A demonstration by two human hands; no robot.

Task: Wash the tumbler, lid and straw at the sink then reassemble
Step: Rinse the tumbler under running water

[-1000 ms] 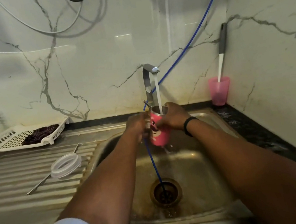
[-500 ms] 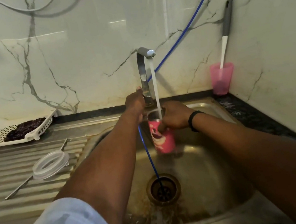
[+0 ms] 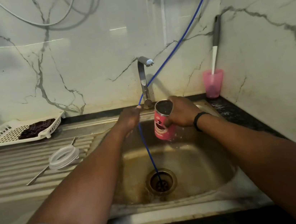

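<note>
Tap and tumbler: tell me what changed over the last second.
The water stopped: the tap ran into the tumbler earlier and now shows no stream. The left hand let go of the tumbler, went up to the tap base, and now sits beside it. The right hand kept its grip and tipped the tumbler's mouth toward the camera. The lid and straw stayed on the drainboard.

No text, label, brand or number is readable; the tumbler (image 3: 164,126) bears only a cartoon face.
</note>
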